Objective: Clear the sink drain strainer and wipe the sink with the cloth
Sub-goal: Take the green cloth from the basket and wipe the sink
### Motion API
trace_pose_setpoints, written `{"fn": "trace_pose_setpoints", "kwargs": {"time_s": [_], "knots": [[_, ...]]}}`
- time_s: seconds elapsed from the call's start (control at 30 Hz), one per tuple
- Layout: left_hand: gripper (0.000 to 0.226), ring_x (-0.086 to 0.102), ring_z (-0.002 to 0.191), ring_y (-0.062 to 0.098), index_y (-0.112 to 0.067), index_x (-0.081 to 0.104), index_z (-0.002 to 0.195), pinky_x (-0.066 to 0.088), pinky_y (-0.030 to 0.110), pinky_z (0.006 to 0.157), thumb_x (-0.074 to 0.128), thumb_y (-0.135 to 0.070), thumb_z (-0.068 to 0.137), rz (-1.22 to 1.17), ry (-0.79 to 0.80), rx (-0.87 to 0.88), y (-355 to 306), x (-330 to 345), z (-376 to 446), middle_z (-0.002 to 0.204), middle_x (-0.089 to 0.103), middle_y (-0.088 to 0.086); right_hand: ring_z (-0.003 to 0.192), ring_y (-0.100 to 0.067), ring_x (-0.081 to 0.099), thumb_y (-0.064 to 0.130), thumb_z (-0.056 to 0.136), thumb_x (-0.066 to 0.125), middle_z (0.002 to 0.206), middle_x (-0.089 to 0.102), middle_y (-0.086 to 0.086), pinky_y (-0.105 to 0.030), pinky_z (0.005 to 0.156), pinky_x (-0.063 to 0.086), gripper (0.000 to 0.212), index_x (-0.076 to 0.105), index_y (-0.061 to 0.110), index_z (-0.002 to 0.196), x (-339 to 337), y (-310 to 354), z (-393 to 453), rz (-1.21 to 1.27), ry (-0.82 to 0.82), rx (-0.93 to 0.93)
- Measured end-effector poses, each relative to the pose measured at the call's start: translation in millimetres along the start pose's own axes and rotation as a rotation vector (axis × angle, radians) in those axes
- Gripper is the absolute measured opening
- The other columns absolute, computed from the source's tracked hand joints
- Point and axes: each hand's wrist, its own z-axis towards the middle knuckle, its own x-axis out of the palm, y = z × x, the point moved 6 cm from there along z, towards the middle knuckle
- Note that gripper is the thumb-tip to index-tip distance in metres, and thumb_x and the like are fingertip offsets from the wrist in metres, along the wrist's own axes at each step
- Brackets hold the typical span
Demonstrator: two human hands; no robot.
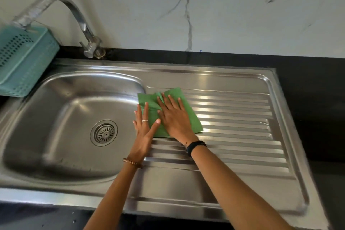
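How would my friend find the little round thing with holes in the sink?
Start at the big stainless steel sink under the curved metal tap. Look into its deep bowl on the left, at the bottom. The round metal drain strainer sits there, the only circle with slots spreading like sun rays.

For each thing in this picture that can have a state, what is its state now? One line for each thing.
cloth: spread flat on the draining board, beside the basin.
left hand: fingers straight, resting on the cloth's left edge.
right hand: fingers straight, pressing flat on the cloth.
strainer: seated in the drain, no debris visible.
basin: holds no standing water.
tap: not running, spout turned left.
basket: tilted at the sink's left edge; contents hidden.
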Motion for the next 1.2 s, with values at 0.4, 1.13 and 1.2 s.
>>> {"fn": "trace_pose_setpoints", "kwargs": {"time_s": [0.4, 1.13, 1.2], "knots": [[0.070, -0.023, 0.138, 0.022, -0.041, -0.017, 0.137, -0.027, 0.042, 0.108, 0.002, -0.072, 0.077, 0.926, 0.251, 0.348, -39, 97, -38, 0.149, -0.021, -0.007, 0.147, -0.019, 0.011, 0.029, 0.102, 0.023, 0.158, 0.016, 0.001, -0.042, 0.120, 0.004, 0.045, 0.026, 0.025, 0.147, -51, -208, -121, -0.015, -0.150, 0.435], [0.076, -0.024, 0.141, 0.022, -0.027, -0.018, 0.141, -0.020, 0.046, 0.112, 0.002, -0.069, 0.081, 0.858, 0.213, 0.213, -14, 42, -48, 0.151, -0.028, 0.002, 0.145, -0.030, 0.014, 0.028, 0.102, 0.023, 0.158, 0.015, -0.014, -0.047, 0.119, 0.010, 0.050, 0.020, 0.009, 0.148, -58, -217, -136, 0.007, -0.175, 0.726], [0.095, -0.026, 0.138, 0.022, -0.025, -0.024, 0.138, -0.020, 0.044, 0.110, -0.012, -0.083, 0.064, 0.812, 0.170, 0.113, 1, 13, -50, 0.147, -0.032, 0.002, 0.145, -0.031, 0.015, 0.028, 0.102, 0.024, 0.157, 0.016, -0.015, -0.049, 0.119, 0.010, 0.050, 0.023, 0.008, 0.148, -55, -206, -134, -0.007, -0.184, 0.719]]}}
